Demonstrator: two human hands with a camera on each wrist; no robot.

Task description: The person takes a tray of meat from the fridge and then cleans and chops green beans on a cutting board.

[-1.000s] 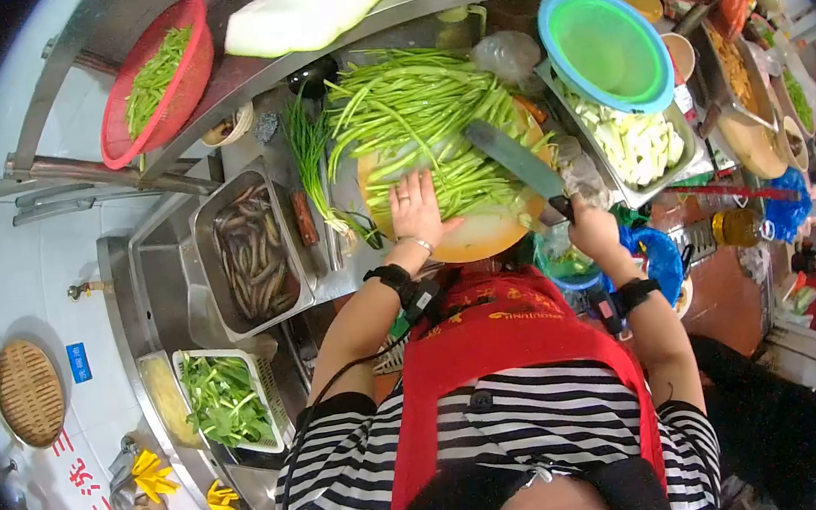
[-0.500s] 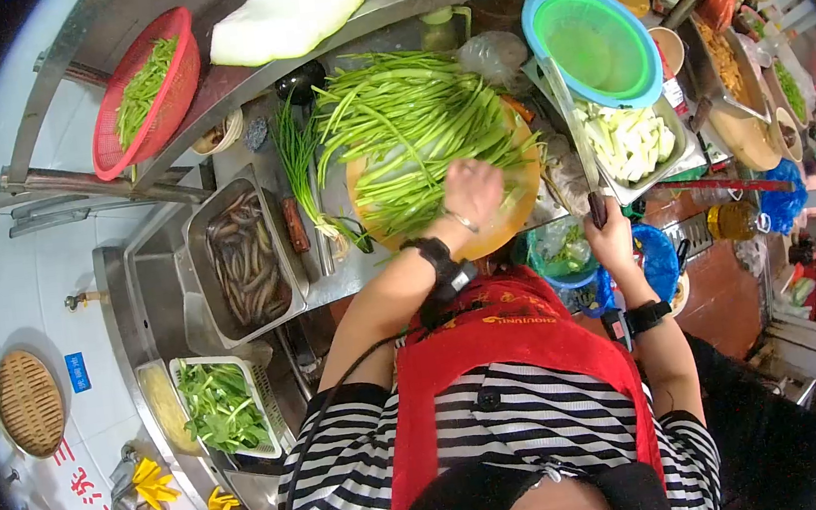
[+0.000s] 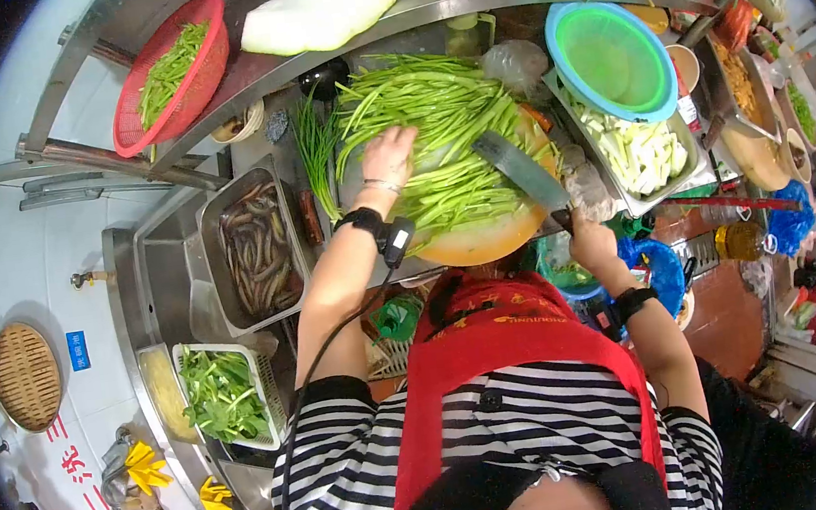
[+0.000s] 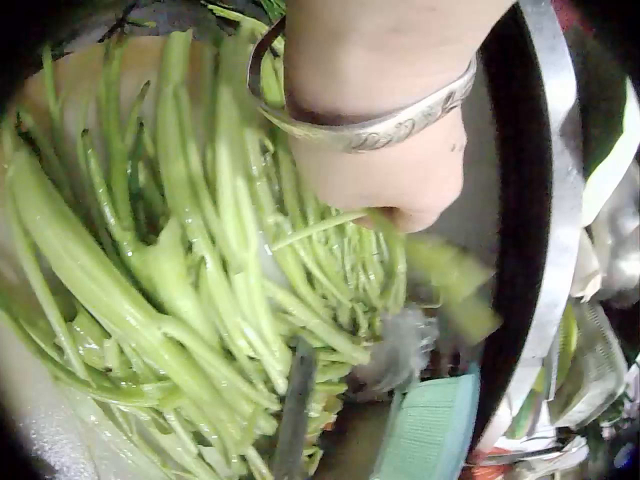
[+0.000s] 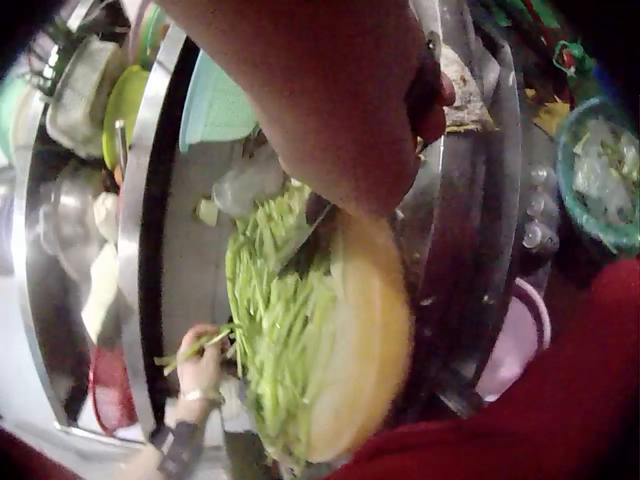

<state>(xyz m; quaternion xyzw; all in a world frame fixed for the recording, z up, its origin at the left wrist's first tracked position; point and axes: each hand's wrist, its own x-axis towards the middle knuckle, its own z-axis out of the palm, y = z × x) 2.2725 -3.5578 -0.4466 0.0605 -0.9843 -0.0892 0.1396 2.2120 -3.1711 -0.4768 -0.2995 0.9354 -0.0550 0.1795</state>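
Long green stalks (image 3: 442, 110) lie heaped on a round yellowish board (image 3: 482, 238). At the heap's left side is the left hand (image 3: 387, 159). In the left wrist view its curled fingers hold a few stalks (image 4: 440, 270); the right wrist view also shows stalks sticking out of the left hand (image 5: 200, 368). The right hand (image 3: 592, 244) grips the handle of a cleaver (image 3: 522, 171), whose blade lies over the right part of the heap. Seen from the right wrist, the blade (image 5: 305, 235) rests by the stalks, and the right hand's fingers are partly hidden.
Left of the board are green onions (image 3: 317, 160) and a metal tray of dark, slender items (image 3: 254, 247). On the right, a blue-rimmed green basin (image 3: 612, 60) overlaps a tray of pale cut pieces (image 3: 643, 153). A metal shelf (image 3: 430, 6) runs along the far side.
The left hand has moved left and away from the body, from the heap's middle to its left side. The cleaver, raised half a second ago, is down over the stalks again.
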